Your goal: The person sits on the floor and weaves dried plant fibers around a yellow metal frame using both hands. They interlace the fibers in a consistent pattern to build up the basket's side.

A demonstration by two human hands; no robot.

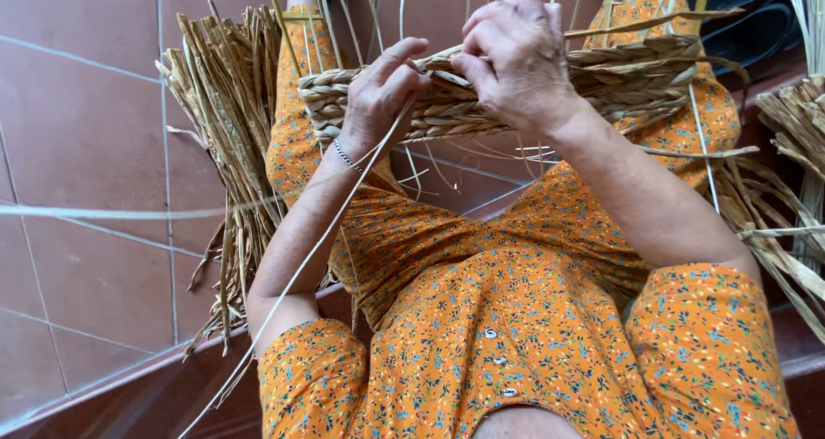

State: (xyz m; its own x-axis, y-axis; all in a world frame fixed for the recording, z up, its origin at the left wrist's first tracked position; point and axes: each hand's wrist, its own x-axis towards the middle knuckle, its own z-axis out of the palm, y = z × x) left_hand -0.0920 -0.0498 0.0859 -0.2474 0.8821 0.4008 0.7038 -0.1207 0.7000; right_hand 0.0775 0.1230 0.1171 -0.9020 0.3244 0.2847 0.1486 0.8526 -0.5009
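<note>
Though unfinished, tan plaited straw band (516,95)

Upright straw strands (378,1) cut off at top edge, braided band (481,95) partly hidden behind both hands, dark object (748,27) top right unclear

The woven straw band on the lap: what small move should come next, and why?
Probably the left hand should pull its thin strand snug. The strand trails loose to the floor, while the right hand pinches the woven straw band at the working spot.
</note>
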